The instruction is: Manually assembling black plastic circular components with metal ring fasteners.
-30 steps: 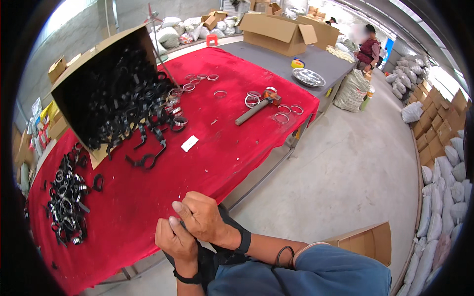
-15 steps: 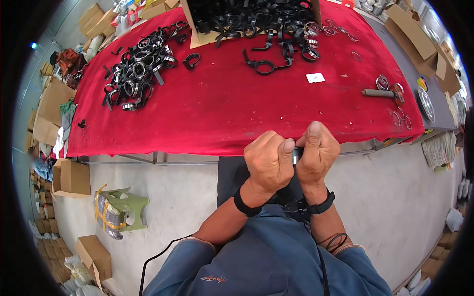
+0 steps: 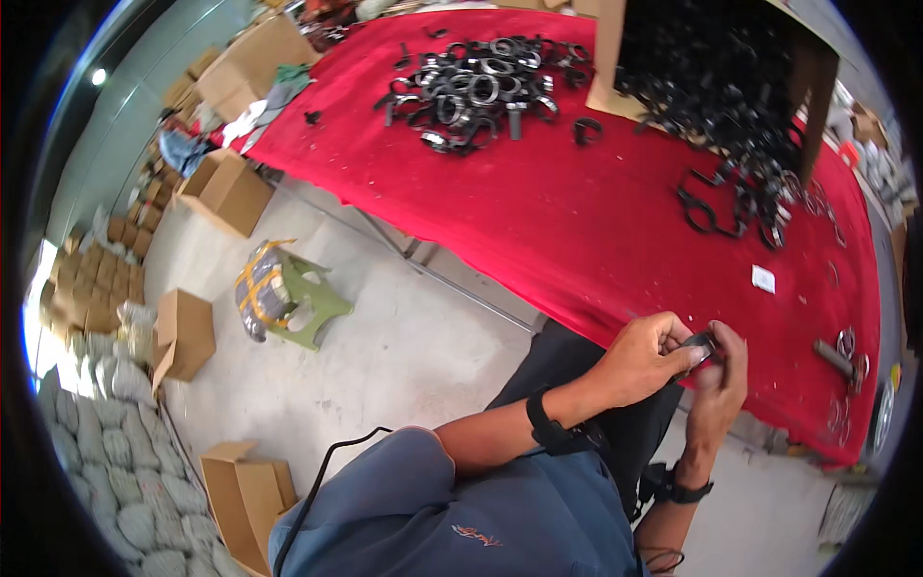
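Just over the table's front edge, my left hand point(image 3: 636, 362) pinches a small black ring clamp point(image 3: 699, 343) between thumb and fingers. My right hand point(image 3: 726, 377) closes on the same clamp from the other side, and fingers cover much of it. Ahead and to the left, a heap of black-and-silver ring clamps point(image 3: 484, 89) lies on the red cloth point(image 3: 538, 212). One single clamp point(image 3: 586, 131) rests apart from that heap. More black clamps point(image 3: 735, 188) spill from an open carton point(image 3: 817, 106) at the far right.
A hammer point(image 3: 835, 360) and loose metal rings point(image 3: 839, 416) lie at the table's right end, beyond a white paper slip point(image 3: 762, 279). On the floor at left stand a green stool point(image 3: 322, 306) with a taped bundle point(image 3: 266, 291), and open cartons point(image 3: 231, 195).
My view has swung left, so the table now slants down to the right. My hands have turned from knuckles-up fists to a fingertip hold, showing more of the clamp.
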A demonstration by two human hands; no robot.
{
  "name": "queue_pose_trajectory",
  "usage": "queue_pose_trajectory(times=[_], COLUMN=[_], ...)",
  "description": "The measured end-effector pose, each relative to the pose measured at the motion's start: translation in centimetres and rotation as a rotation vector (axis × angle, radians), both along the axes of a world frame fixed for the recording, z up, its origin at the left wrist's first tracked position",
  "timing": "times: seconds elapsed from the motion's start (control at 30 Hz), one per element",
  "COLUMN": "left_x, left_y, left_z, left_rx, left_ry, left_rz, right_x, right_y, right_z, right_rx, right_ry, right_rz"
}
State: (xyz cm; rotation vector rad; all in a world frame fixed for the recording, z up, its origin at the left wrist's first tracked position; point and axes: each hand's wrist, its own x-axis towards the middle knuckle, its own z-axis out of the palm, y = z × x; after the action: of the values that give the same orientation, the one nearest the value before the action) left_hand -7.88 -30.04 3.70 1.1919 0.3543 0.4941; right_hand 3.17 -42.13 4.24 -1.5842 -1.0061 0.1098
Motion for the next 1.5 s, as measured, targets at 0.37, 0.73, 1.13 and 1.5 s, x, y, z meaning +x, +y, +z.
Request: queue_pose_trajectory(times=[0.37,0.73,1.13,1.5], left_x=[-1.9,-4.3,-8.1,-8.1], left_y=[1.1,0.9,2.6,0.5], left_z=[-0.5,0.1,0.9,-0.1], left_rx=[-0.226,-0.287,0.519,0.654], left_ry=[-0.039,-0.064,0.030,-0.035], left_rz=[0.047,0.124,-0.008,0.148], right_x=[-2.2,-3.4,-3.8,-3.0], right_y=[0.0,0.9,1.5,0.8], right_z=[-0.2,-0.8,-0.9,-2.9], right_rx=[-0.141,-0.037,0.078,0.029], right_ry=[0.115,0.363,0.575,0.478], right_rz=[0.122,0.223,0.373,0.389])
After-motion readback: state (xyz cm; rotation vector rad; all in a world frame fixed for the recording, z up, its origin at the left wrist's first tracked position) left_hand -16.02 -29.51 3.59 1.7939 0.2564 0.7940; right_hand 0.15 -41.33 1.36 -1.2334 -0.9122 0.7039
